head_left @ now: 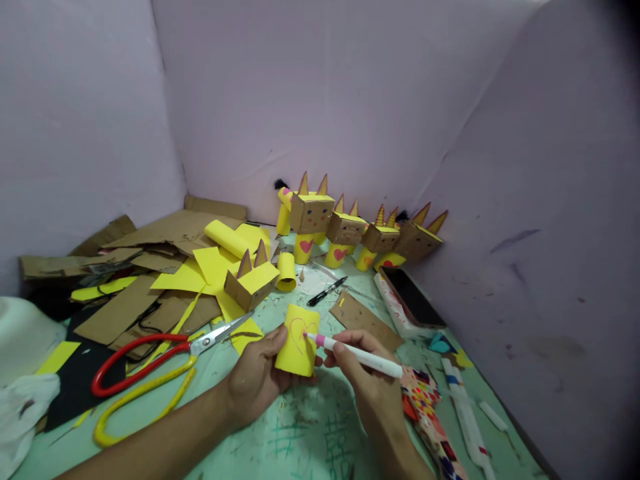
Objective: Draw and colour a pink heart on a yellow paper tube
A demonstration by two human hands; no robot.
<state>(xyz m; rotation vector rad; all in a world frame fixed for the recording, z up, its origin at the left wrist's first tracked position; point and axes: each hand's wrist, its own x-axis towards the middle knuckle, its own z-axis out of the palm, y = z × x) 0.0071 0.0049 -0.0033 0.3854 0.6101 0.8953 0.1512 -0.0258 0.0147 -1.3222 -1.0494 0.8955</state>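
Note:
My left hand point(263, 367) is closed around a yellow paper tube point(295, 360), thumb on its side. A pink heart outline is drawn on the tube's front. In my right hand point(370, 380) is a white marker point(367, 358) with a pink collar, its tip touching the paper inside the heart. Behind the tube sits a small cardboard box head point(250, 287) with a yellow top and two pointed ears. Another yellow tube point(287, 272) stands beside it. To the left lie large scissors point(200, 343) with one red and one yellow handle, blades apart.
Several horned cardboard animals point(313, 213) with yellow legs stand along the back wall. Cardboard scraps and yellow paper point(183, 277) pile up at left. A black pen point(327, 291), a cardboard strip point(365, 320), a phone point(413, 297) and more markers point(463, 407) lie towards the right.

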